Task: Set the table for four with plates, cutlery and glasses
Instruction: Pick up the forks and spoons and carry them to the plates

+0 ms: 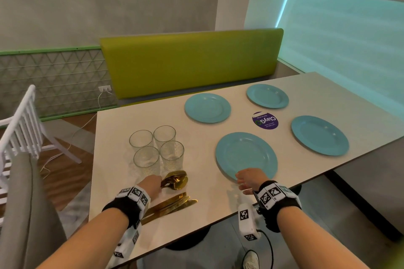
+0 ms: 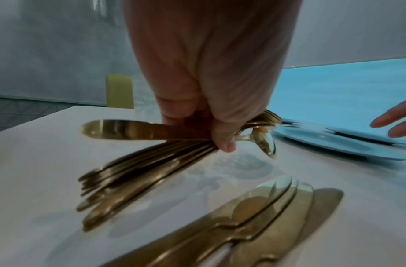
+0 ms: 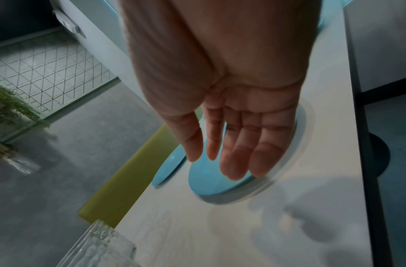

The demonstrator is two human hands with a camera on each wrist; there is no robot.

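- Blue plates number four on the white table (image 1: 122,129), right half of the head view; nearest plate (image 1: 246,155) lower centre, others (image 1: 207,108), (image 1: 267,96), (image 1: 319,135), all bare
- Clear glasses (image 1: 156,148), four, cluster left of centre, nothing seen inside
- Gold knives (image 1: 172,203) lie fanned at lower centre; count unclear
- Left hand (image 1: 150,185) curls around a bundle of gold spoons and forks (image 1: 176,179)
- Right hand (image 3: 234,130), fingers straight, holds nothing, over the nearest plate's edge
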